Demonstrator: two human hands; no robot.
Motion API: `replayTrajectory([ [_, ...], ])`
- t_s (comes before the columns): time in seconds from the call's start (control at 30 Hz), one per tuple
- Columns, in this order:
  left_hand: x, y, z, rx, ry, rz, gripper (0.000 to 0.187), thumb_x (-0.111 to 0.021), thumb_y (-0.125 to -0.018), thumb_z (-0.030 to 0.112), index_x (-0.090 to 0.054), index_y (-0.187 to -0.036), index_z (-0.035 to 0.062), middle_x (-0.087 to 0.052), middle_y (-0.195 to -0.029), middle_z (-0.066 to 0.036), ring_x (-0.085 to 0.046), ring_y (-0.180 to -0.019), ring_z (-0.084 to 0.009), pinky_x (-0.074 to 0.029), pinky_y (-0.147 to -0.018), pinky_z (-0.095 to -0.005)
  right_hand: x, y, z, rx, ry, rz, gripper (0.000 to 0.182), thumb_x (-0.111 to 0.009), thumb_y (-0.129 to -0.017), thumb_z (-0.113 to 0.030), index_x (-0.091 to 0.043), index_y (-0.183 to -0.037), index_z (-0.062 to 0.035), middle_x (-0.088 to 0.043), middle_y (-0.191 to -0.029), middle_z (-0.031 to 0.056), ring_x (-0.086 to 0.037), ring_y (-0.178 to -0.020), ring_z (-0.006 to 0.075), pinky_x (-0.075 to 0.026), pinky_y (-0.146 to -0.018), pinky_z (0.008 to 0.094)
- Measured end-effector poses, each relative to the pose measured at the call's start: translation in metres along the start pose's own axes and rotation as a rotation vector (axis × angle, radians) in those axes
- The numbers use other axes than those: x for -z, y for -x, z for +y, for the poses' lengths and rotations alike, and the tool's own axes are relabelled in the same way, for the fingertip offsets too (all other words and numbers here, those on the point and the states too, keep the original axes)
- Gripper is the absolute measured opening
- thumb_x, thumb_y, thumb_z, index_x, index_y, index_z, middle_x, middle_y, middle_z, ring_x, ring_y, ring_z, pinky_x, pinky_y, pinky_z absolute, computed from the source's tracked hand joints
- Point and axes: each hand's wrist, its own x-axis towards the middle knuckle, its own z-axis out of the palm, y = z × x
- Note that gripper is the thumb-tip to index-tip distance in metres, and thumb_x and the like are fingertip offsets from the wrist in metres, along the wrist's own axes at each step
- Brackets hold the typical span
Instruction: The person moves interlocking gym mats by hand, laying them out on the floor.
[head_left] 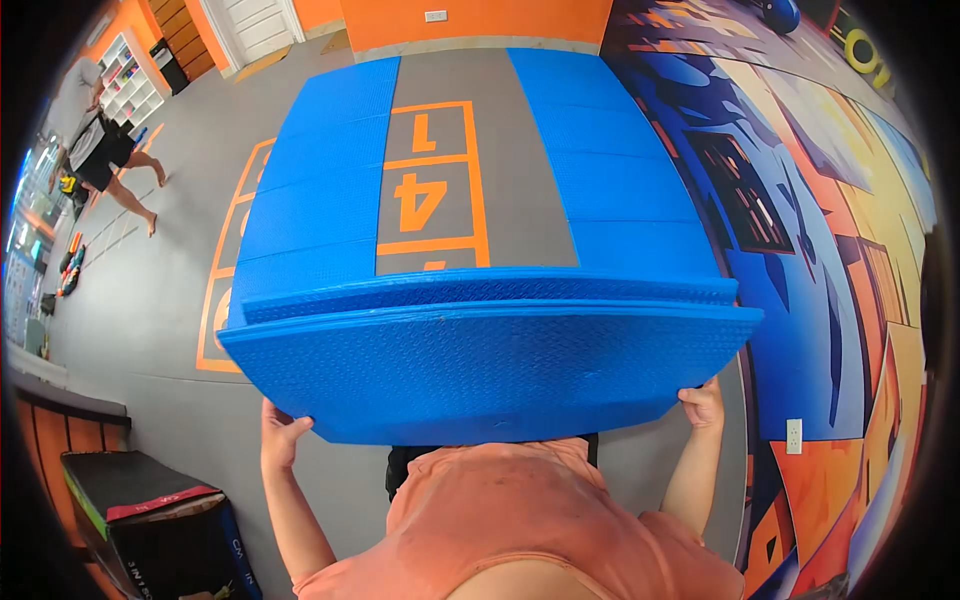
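Orange wall (480,25) closes the far end of a grey floor (160,320), with a mural (820,230) along the right. On the floor lie a left strip (315,185) and a right strip (618,180), both blue, with orange digits (424,132) between them. Nearer, a layered blue mat (490,375) is held up before the person's waist. The left hand (284,437) is clamped on its lower left edge, the right hand (703,404) on its lower right, thumbs on the near face. A black box (165,545) stands at lower left; another person (100,150) is at upper left.
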Motion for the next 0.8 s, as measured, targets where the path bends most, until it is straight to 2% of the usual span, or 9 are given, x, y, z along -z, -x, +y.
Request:
replayTrajectory([
  [0.13,-0.030,-0.006,0.060,-0.059,-0.056,-0.122,0.071,-0.086,-0.070,0.007,-0.057,-0.135,0.0059,-0.067,-0.123,-0.007,-0.062,-0.117,-0.0218,-0.049,-0.102,-0.0396,-0.076,0.002,-0.048,0.291,-0.010,-0.080,0.093,-0.091,-0.062,0.000,-0.049,-0.145,-0.0052,-0.057,-0.144,0.0151,-0.057,-0.127,0.0253,-0.047,-0.106,0.0413],
  [0.17,-0.069,-0.008,0.105,0.122,0.232,0.087,0.063,-0.082,-0.076,0.007,-0.057,-0.134,0.0047,-0.067,-0.123,-0.007,-0.063,-0.115,-0.0211,-0.049,-0.100,-0.0383,-0.131,0.004,-0.083,-0.082,-0.690,0.114,0.088,-0.090,-0.070,-0.007,-0.048,-0.147,-0.0058,-0.054,-0.149,0.0156,-0.057,-0.128,0.0239,-0.045,-0.109,0.0420],
  [0.2,-0.125,-0.004,0.149,0.301,0.519,0.295,0.055,-0.078,-0.082,0.007,-0.057,-0.133,0.0035,-0.067,-0.122,-0.007,-0.063,-0.112,-0.0205,-0.049,-0.099,-0.0370,-0.130,0.003,-0.081,-0.077,-0.695,0.114,0.088,-0.090,-0.070,-0.007,-0.048,-0.147,-0.0058,-0.054,-0.149,0.0156,-0.057,-0.128,0.0239,-0.045,-0.109,0.0420],
  [0.47,-0.050,-0.034,0.041,0.060,0.125,0.009,0.051,-0.072,-0.090,0.012,-0.053,-0.137,0.0031,-0.062,-0.130,-0.009,-0.059,-0.118,-0.0194,-0.047,-0.099,-0.0346,-0.076,-0.026,-0.019,0.038,-0.477,0.009,0.080,-0.086,-0.079,-0.010,-0.046,-0.148,-0.0060,-0.057,-0.145,0.0106,-0.056,-0.128,0.0227,-0.043,-0.111,0.0404],
  [0.53,-0.038,-0.038,0.017,0.028,0.069,-0.025,0.050,-0.071,-0.091,0.013,-0.053,-0.137,0.0030,-0.061,-0.131,-0.009,-0.058,-0.119,-0.0192,-0.046,-0.099,-0.0342,-0.061,-0.033,-0.005,0.398,-0.041,0.049,0.070,-0.079,-0.085,-0.006,-0.047,-0.146,-0.0066,-0.062,-0.135,0.0077,-0.059,-0.121,0.0208,-0.046,-0.106,0.0373],
  [0.6,-0.038,-0.040,0.005,-0.344,-0.015,0.167,0.050,-0.066,-0.098,0.021,-0.048,-0.140,0.0019,-0.057,-0.134,-0.009,-0.054,-0.124,-0.0202,-0.042,-0.106,-0.0349,-0.068,-0.042,-0.007,0.384,0.082,0.134,0.064,-0.077,-0.087,-0.005,-0.048,-0.144,-0.0057,-0.064,-0.126,0.0079,-0.061,-0.113,0.0177,-0.047,-0.099,0.0346],
  [0.67,-0.059,-0.047,0.016,-0.319,-0.029,0.203,0.057,-0.068,-0.097,0.028,-0.047,-0.142,0.0008,-0.056,-0.133,-0.011,-0.055,-0.122,-0.0194,-0.040,-0.106,-0.0322,-0.113,-0.041,-0.029,0.231,0.241,0.258,0.064,-0.078,-0.086,-0.006,-0.048,-0.143,-0.0046,-0.065,-0.122,0.0110,-0.061,-0.109,0.0144,-0.048,-0.096,0.0341],
  [0.73,-0.065,-0.055,0.007,0.148,-0.207,0.344,0.060,-0.074,-0.093,0.025,-0.046,-0.140,0.0000,-0.059,-0.116,-0.006,-0.056,-0.105,-0.0154,-0.045,-0.094,-0.0298,-0.093,-0.063,-0.003,0.140,0.324,0.256,0.064,-0.079,-0.087,-0.013,-0.049,-0.142,-0.0031,-0.064,-0.125,0.0133,-0.061,-0.112,0.0177,-0.047,-0.097,0.0352],
  [0.8,-0.053,-0.066,-0.036,0.230,-0.306,0.040,0.068,-0.076,-0.092,0.036,-0.047,-0.139,-0.0041,-0.062,-0.125,-0.016,-0.060,-0.113,-0.0230,-0.047,-0.099,-0.0372,-0.066,-0.087,0.044,-0.074,0.620,0.139,0.066,-0.078,-0.090,-0.021,-0.047,-0.145,-0.0031,-0.062,-0.132,0.0163,-0.060,-0.118,0.0236,-0.047,-0.101,0.0380],
])
